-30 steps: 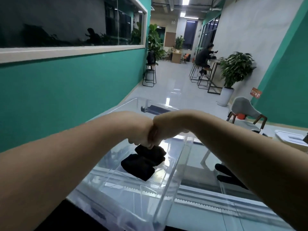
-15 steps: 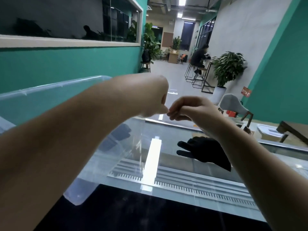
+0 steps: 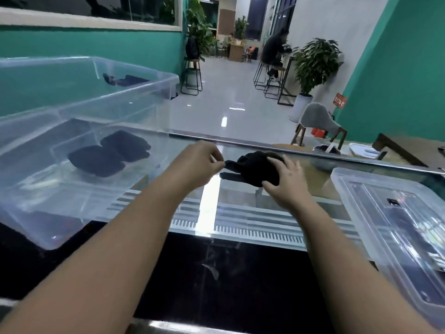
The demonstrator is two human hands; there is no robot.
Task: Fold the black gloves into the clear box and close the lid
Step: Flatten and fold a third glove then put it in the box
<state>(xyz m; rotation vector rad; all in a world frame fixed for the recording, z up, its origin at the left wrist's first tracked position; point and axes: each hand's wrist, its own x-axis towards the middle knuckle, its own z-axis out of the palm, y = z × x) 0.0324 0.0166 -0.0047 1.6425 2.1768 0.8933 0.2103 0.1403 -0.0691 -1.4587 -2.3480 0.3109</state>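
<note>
Black folded gloves [image 3: 109, 154], two dark bundles lying side by side and touching, sit on the floor of the clear box [image 3: 48, 213] at the left of the frame. That box is open-topped and rests on the tabletop [image 3: 216, 273], its near corner over the dark front strip. A dark reflection shows on its far wall at the upper left.

Toward the middle of the frame, the left hand [image 3: 199, 162] reaches forward with its fingertips pinched together on a finger end of a third black glove [image 3: 255, 169]. This glove lies on the glossy grey part of the tabletop, right of the box and apart from it, bunched up with two finger parts sticking out to the left.

Just right of that, the right hand [image 3: 286, 182] lies over the glove's bunched body, fingers spread and curled down onto the fabric, thumb against its near edge; its grip presses on the glove rather than closing round it.

At the right edge of the frame, the clear lid [image 3: 385, 213] lies flat on the tabletop, well apart from the box, with a small dark tab on its upper face.

Beyond the tabletop, in the upper part of the frame, a tiled floor runs back past teal walls to stools, a potted plant [image 3: 315, 61] and a seated person [image 3: 274, 50].
</note>
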